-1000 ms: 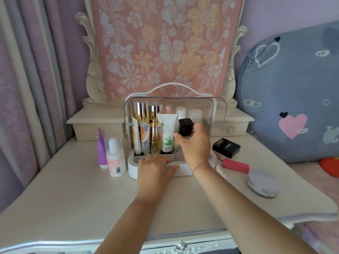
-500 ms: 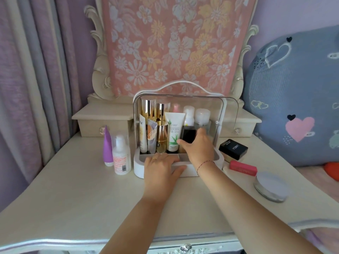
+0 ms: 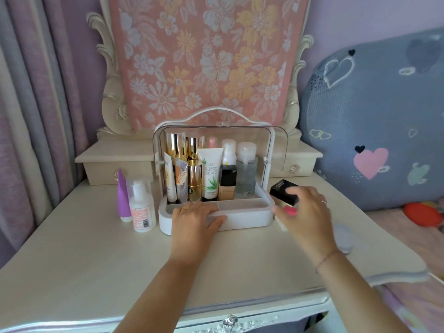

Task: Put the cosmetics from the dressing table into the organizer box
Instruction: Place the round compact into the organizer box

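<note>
- The right hand (image 3: 304,212) has left the organizer box (image 3: 240,218) and now reaches over the black compact (image 3: 283,192) beside it.
- The black-capped foundation bottle (image 3: 227,182) (held a second ago) now stands inside.

A home bedroom: dressing table (image 3: 96,260), curtains (image 3: 36,104), heart-print bedding (image 3: 372,140).

A white plastic organizer box (image 3: 240,218) sits on the cream wooden table (image 3: 96,260). Beside it stand a purple cone-topped tube (image 3: 123,195) and a glossy black square compact (image 3: 283,192). Behind hangs a pink cloth with white and yellow flowers (image 3: 204,56).
</note>
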Demonstrator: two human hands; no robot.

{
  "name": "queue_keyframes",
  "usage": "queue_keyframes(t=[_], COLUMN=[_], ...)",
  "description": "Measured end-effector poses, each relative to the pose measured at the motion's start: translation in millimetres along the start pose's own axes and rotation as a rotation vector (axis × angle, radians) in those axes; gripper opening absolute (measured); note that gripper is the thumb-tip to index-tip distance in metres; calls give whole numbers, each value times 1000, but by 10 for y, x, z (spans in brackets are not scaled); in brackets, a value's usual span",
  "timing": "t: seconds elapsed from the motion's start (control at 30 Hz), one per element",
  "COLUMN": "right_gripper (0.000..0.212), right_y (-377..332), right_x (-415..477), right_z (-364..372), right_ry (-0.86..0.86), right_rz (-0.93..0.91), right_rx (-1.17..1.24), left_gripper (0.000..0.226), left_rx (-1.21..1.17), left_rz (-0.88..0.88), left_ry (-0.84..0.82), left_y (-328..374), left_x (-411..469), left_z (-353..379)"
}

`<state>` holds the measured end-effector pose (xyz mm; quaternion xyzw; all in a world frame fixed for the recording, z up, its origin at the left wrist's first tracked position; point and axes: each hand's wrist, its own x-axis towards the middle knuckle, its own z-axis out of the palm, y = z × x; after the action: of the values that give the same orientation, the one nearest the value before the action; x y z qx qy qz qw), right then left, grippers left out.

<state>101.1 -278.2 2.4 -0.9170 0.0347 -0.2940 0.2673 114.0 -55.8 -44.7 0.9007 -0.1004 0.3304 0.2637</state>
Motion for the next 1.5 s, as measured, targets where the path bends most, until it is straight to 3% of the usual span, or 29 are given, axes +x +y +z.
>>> queue_keyframes(t=[0.17, 0.37, 0.43, 0.63, 0.73, 0.97, 1.1, 1.2, 1.3, 1.5], right_gripper=[64, 83, 81, 73, 87, 80, 82, 83, 84, 75], right_y=[554, 796, 847, 874, 855, 261, -183, -383, -466, -475], right_x=[-82, -117, -116, -135, -164, -230, -110, 61, 221, 341], right_z=[-346, -502, -546, -645, -610, -365, -16, 250, 367, 510], right_ry=[-402, -482, -500, -474, -396, -123, -148, -114, -67, -134], right_rz=[174, 279, 290, 304, 268, -6, -128, -219, -215, -198], right_rx=[-296, -144, -126, 30, 93, 260, 377, 312, 71, -197], left_gripper=[26, 37, 39, 28, 29, 36, 33, 40, 38, 39], left_rx=[-9, -11, -15, 1, 19, 24, 13, -11, -15, -16], left_rz=[4, 19, 13, 1, 2, 4, -6, -12, -8, -13], left_ry=[-8, -6, -6, -15, -13, -12, -11, -12, -21, -32], left_y=[3, 38, 47, 57, 57, 40, 34, 38, 44, 25], left_x=[-2, -3, -6, -12, -12, -13, -9, -10, -1, -5], left_z=[-9, -37, -40, -42, -41, -24, -18, -19, -24, -21])
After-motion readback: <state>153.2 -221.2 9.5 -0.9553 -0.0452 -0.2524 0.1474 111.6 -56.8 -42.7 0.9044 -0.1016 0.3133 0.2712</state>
